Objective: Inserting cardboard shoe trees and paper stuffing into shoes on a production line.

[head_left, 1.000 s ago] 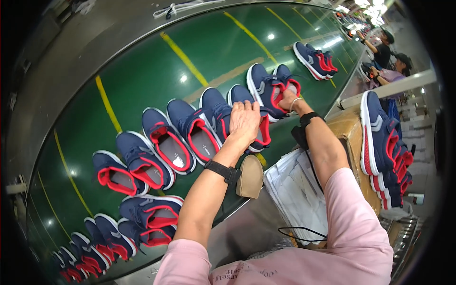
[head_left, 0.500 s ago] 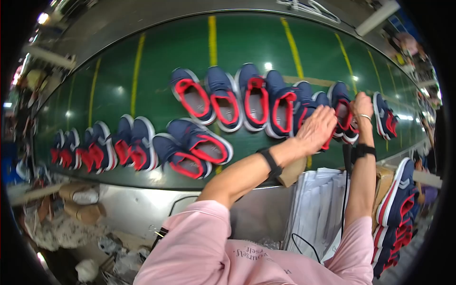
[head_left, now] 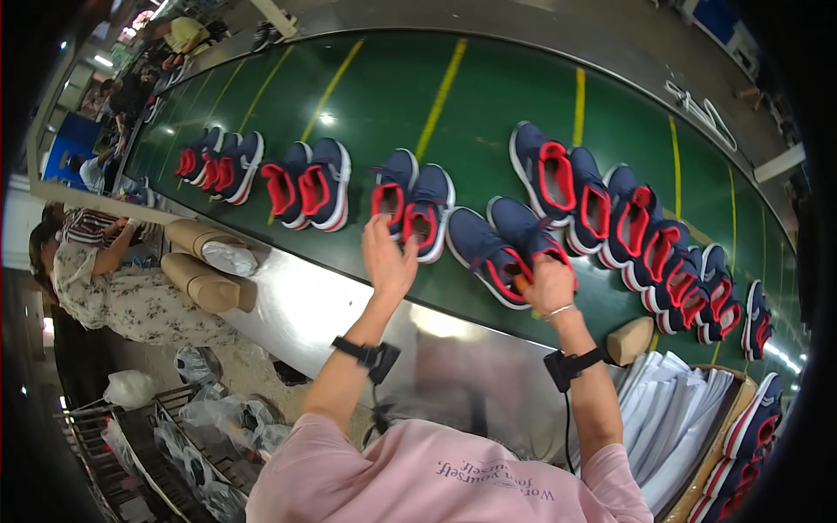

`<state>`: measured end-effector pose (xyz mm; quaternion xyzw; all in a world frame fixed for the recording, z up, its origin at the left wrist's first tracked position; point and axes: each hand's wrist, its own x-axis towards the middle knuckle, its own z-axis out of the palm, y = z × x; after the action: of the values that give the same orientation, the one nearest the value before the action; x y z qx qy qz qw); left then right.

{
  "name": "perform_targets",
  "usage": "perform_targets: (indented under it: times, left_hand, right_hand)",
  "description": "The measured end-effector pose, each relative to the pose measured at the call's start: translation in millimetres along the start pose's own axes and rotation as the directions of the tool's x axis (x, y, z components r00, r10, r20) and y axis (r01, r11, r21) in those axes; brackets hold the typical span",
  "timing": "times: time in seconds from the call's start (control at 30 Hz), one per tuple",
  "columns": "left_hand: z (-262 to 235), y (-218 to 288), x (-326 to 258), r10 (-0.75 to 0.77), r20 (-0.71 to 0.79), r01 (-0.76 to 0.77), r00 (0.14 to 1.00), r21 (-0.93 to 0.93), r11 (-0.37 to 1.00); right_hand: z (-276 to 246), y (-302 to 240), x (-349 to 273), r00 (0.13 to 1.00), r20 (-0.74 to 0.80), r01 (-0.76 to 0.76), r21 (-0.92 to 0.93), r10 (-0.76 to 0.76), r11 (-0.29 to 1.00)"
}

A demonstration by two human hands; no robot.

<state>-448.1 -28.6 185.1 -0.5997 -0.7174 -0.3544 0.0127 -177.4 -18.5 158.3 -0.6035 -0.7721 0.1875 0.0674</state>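
Note:
My left hand is at the heel ends of a pair of navy sneakers with red linings and white soles. Its fingers are apart, near the collars of the left sneaker and the right sneaker. To the right, my right hand is closed at the heel of another navy sneaker, its fingertips partly hidden in the red opening. That sneaker's mate lies tilted against its left side. All these sneakers rest on a green conveyor belt with yellow cross lines.
More sneakers stand along the belt, some at left, several in a row at right. A box of white paper sheets is at the near right, beside stacked sneakers. Shoe forms and a seated person are at left.
The view has swung left. Both hands have left the sneakers at the right of the row and come to two pairs farther left; the hands are now wider apart.

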Motion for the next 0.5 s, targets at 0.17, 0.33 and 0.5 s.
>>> perform_targets:
  times: [0.17, 0.33, 0.5]
  left_hand:
    - [9, -42, 44, -0.275, 0.486, 0.054, 0.830, 0.420, 0.906]
    - [-13, -85, 57, -0.206, 0.490, 0.003, 0.847, 0.382, 0.924]
    - [-24, -131, 93, -0.178, 0.444, -0.056, 0.878, 0.465, 0.884]
  right_hand:
    - [-6, -32, 18, 0.997, 0.062, -0.049, -0.055, 0.052, 0.997]
    - [-2, -69, 30, 0.942, 0.045, -0.336, 0.081, 0.333, 0.938]
    - [17, -135, 107, 0.969, -0.028, -0.238, 0.145, 0.244, 0.960]
